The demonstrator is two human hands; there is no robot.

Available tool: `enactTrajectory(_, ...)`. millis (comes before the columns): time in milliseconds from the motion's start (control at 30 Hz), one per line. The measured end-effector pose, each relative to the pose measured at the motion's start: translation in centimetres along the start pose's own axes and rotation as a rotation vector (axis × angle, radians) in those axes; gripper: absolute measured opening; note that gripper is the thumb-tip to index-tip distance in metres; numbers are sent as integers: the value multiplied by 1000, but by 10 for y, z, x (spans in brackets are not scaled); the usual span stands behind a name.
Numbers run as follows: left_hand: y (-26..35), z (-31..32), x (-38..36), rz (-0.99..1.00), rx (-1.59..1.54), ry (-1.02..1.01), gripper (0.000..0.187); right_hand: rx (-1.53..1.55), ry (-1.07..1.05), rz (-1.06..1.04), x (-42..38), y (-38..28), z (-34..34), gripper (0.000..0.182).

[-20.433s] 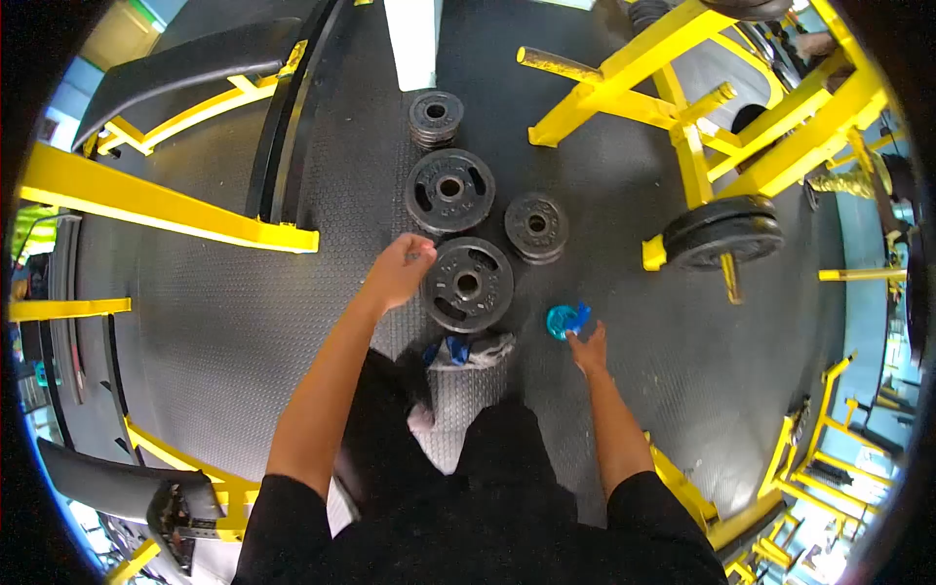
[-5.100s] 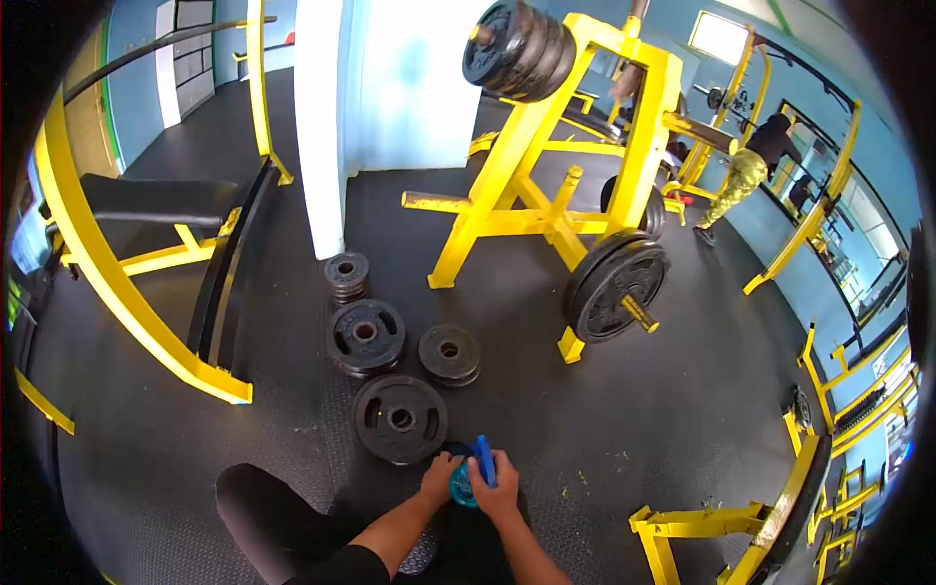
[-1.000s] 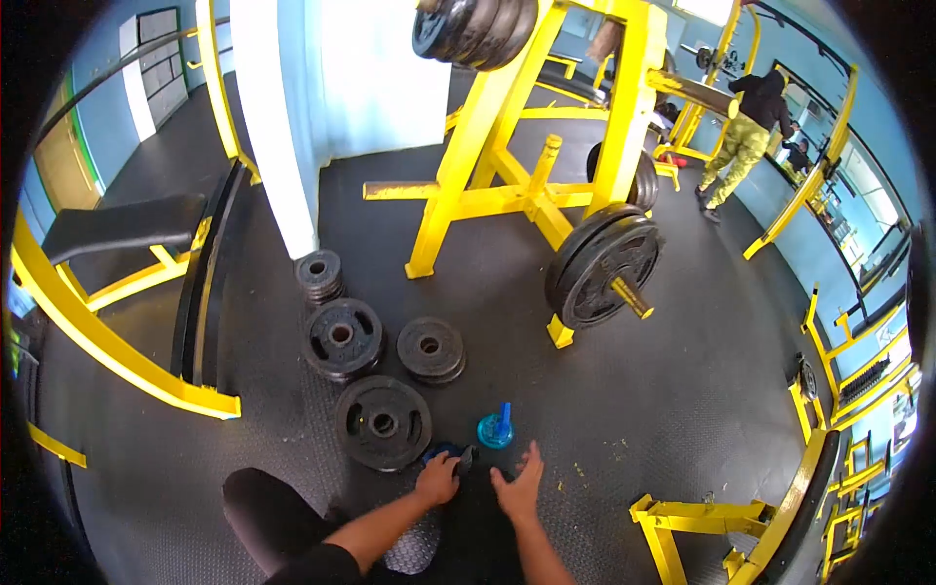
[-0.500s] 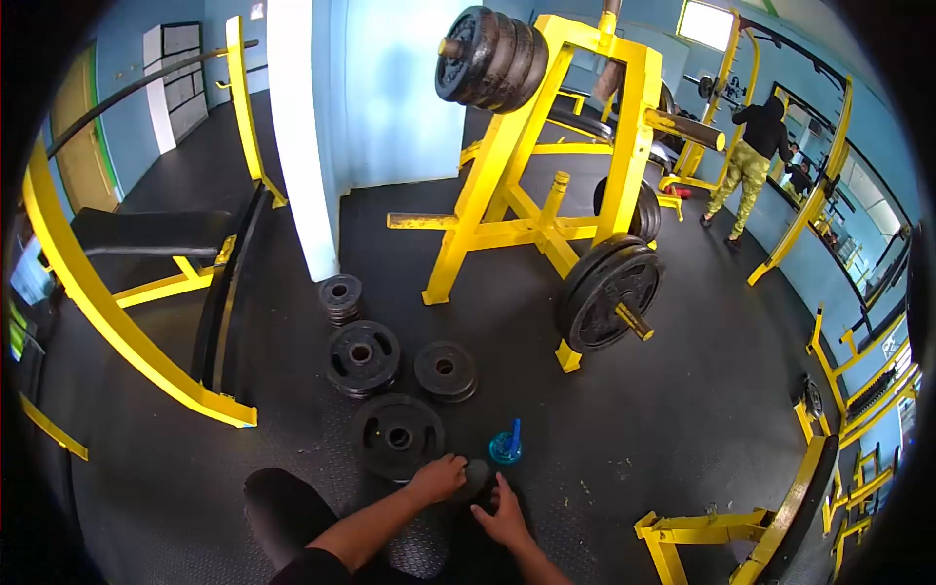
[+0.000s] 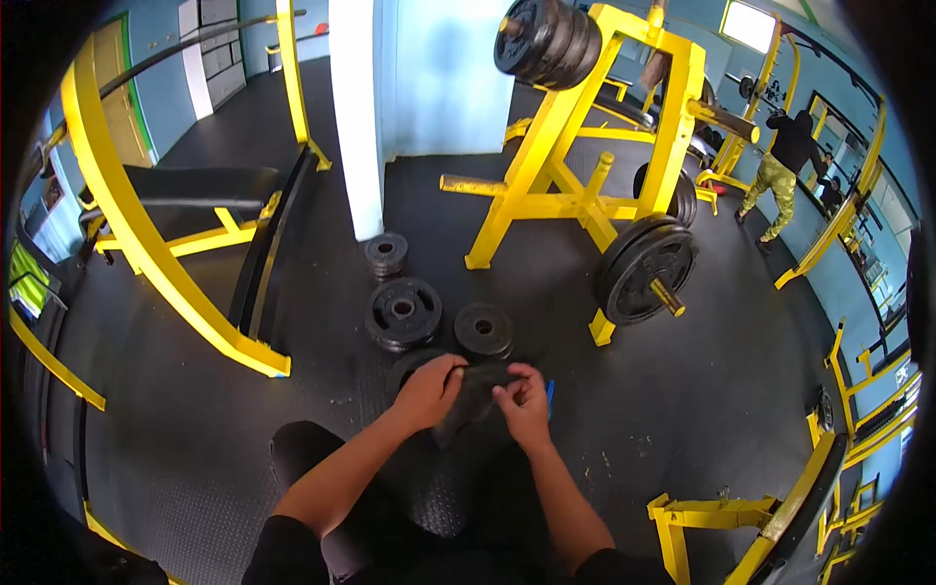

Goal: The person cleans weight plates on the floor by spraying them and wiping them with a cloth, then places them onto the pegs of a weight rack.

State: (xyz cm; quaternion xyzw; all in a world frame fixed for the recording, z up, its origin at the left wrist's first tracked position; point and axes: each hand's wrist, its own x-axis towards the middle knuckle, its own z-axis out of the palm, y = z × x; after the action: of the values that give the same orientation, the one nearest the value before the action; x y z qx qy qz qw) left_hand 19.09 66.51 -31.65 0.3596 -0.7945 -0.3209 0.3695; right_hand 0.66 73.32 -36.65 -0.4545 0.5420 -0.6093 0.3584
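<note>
A dark cloth (image 5: 466,408) hangs stretched between my two hands, over the floor in front of my knees. My left hand (image 5: 429,390) pinches its left corner, and the fingers of my right hand (image 5: 525,402) are closed on the right end. Behind the left hand and cloth, a black weight plate (image 5: 402,369) lies flat, mostly hidden. A strip of a blue object (image 5: 550,392), the bottle seen earlier, shows just beyond my right hand. Farther off are stacked plates: a large pair (image 5: 403,314), a medium stack (image 5: 484,331) and a small stack (image 5: 387,255).
A yellow plate rack (image 5: 507,219) stands ahead, loaded with black plates (image 5: 648,271). At left is a bench (image 5: 195,185) inside a yellow frame (image 5: 146,253). Another yellow frame (image 5: 717,515) stands low at right. A person (image 5: 780,171) is by the far wall.
The cloth, bunched in my left hand before, is now spread between both hands. My right hand has closed on it. Both hands are higher in view, covering most of the bottle and nearest plate.
</note>
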Motion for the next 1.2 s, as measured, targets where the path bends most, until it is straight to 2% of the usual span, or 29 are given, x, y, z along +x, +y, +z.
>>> enactTrajectory(33,1,1,0,12,19,5,22,112,178,-48,-10,-6,7,23)
enactTrajectory(67,1,8,-6,-7,13,6,22,106,169,-31,-24,17,6,23)
enactTrajectory(133,-1,16,-10,24,20,21,22,-45,-50,70,-59,78,9,26)
enactTrajectory(167,6,19,-16,-45,23,-90,22,124,-149,247,-80,72,23,25)
enactTrajectory(200,9,28,-24,-59,24,-88,22,126,-159,258,-90,77,36,25)
enactTrajectory(267,15,50,-45,-108,59,-302,22,406,68,464,-105,85,54,26)
enactTrajectory(300,16,61,-56,-120,56,-301,22,403,63,476,-107,85,54,26)
enactTrajectory(367,15,75,-76,-136,91,-612,24,93,-24,468,-98,81,49,27)
enactTrajectory(500,14,64,-77,-128,35,-635,28,-513,-210,412,-58,71,44,29)
enactTrajectory(533,10,60,-74,-97,-22,-603,28,-664,-259,384,-15,62,41,29)
enactTrajectory(567,5,55,-72,-69,-80,-569,29,-814,-312,354,-9,63,40,30)
enactTrajectory(667,-14,27,-50,-218,-120,-613,30,-1253,-475,260,10,70,18,31)
enactTrajectory(700,-28,19,-41,-308,-92,-511,31,-1398,-528,228,9,74,17,32)
enactTrajectory(733,-45,11,-36,-396,-60,-410,32,-1392,-536,246,11,63,18,32)
enactTrajectory(800,-105,11,-40,-578,55,-263,37,-1478,-757,-5,14,33,20,32)
enactTrajectory(833,-147,19,-55,-625,164,-200,41,-1474,-765,7,15,46,19,32)
enactTrajectory(900,-205,34,-82,-677,273,-137,46,-1198,-486,-85,21,93,20,38)
enactTrajectory(933,-222,40,-92,-811,352,-164,51,-1197,-492,-79,18,123,27,38)
enactTrajectory(967,-233,46,-100,-945,431,-194,56,-1051,-349,-158,9,156,41,39)
enactTrajectory(1000,-237,54,-105,-951,428,-201,56,-901,-206,-232,2,175,56,40)
enactTrajectory(1033,-239,65,-111,-923,387,-119,59,-904,-213,-222,-1,173,72,40)
enactTrajectory(1067,-245,73,-112,-893,345,-36,61,-736,-89,-107,-3,170,86,36)
enactTrajectory(1100,-249,74,-112,-904,339,-46,61,-568,35,12,-5,171,93,32)
enactTrajectory(1133,-252,75,-113,-927,329,-55,64,-576,29,28,-5,181,94,32)
enactTrajectory(1200,-251,73,-113,-975,306,-71,68,-844,-175,61,-2,208,93,34)
